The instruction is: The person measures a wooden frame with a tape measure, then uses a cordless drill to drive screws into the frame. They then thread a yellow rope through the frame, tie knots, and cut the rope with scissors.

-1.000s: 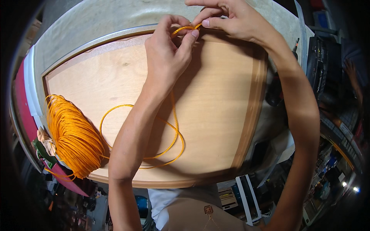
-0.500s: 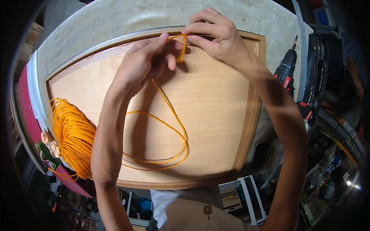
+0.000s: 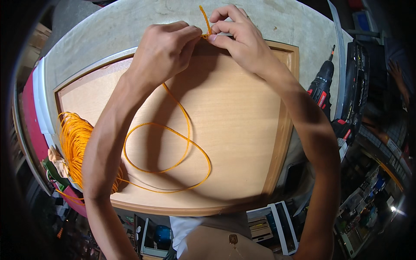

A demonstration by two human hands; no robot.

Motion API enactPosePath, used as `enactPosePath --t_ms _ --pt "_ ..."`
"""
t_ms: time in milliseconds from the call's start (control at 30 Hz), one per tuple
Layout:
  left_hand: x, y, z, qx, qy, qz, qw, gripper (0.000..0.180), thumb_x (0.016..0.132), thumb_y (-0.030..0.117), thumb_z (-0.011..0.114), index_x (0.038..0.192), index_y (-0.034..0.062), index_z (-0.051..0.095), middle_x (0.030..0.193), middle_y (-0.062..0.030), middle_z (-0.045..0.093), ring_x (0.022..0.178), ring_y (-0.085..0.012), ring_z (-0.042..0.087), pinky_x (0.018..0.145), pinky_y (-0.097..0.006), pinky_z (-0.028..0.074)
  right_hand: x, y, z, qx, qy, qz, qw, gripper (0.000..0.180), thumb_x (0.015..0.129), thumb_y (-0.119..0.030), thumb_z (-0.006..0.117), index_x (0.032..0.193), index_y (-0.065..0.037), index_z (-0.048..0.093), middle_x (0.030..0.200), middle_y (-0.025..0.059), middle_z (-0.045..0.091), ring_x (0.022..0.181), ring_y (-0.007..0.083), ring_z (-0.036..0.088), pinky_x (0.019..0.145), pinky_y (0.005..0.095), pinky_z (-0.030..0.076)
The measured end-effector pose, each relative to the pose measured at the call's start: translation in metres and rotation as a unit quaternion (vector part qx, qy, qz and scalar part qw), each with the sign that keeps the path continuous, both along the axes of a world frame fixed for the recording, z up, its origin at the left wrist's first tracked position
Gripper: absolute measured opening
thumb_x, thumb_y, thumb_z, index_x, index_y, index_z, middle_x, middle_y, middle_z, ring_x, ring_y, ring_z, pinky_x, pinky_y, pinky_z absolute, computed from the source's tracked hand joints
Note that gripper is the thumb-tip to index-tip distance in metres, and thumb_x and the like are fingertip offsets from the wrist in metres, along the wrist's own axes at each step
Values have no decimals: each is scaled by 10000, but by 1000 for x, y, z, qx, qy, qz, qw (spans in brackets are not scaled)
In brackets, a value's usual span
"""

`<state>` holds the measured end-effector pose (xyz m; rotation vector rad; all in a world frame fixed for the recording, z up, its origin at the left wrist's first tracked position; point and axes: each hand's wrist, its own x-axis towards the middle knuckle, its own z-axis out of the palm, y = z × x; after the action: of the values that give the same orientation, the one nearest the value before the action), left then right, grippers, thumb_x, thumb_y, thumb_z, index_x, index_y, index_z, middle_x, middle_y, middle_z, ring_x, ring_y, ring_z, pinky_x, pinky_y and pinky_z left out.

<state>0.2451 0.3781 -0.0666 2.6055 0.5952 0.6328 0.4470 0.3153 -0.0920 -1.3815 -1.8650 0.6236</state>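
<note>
At the far edge of a framed wooden panel (image 3: 242,130), both hands meet on an orange twisted cord (image 3: 187,123). My left hand (image 3: 167,50) is closed, thumb and fingers pinching the cord at the rim. Close on its right, my right hand (image 3: 240,41) pinches the cord with thumb and forefinger, its other fingers curled loosely. A short free end (image 3: 205,17) of the cord sticks up between the hands. The exact knot or loop at the fingertips is partly hidden. From under my left hand the cord runs down in loops across the panel.
A thick coil of orange cord (image 3: 74,143) lies at the left, partly behind my left forearm. A black and red cordless drill (image 3: 321,84) rests right of the panel on the pale tabletop (image 3: 108,30). Beside it stands a black case (image 3: 355,82).
My left hand has turned over and moved up to the rim beside my right hand. The cord's end, hanging down before, now points up. The loops on the panel have shifted left.
</note>
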Motion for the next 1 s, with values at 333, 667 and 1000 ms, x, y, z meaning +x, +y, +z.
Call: enactPosePath --t_ms 333,667,1000 --pt "4 23 3 22 3 -93 995 152 770 27 656 919 9 636 786 -111 627 665 -267 618 570 -337 508 3 7 10 -112 142 24 983 143 756 -155 635 766 -12 642 1055 143 475 1040 285 442 958 391 357" --pt "13 25 31 -438 178 67 879 124 840 59 652 934 -16 683 726 -87 682 643 -117 649 599 -275 524 0 1 7 -116 125 -1 985 128 818 -130 626 836 -3 636 1103 108 449 1060 231 443 841 319 452" --pt "10 13 10 150 7 -123 981 217 674 67 643 890 46 628 694 -66 552 647 -242 573 648 -362 475 0 11 -9 -147 86 -39 985 208 755 -291 632 801 -108 721 1165 51 544 1102 236 512 907 370 434"
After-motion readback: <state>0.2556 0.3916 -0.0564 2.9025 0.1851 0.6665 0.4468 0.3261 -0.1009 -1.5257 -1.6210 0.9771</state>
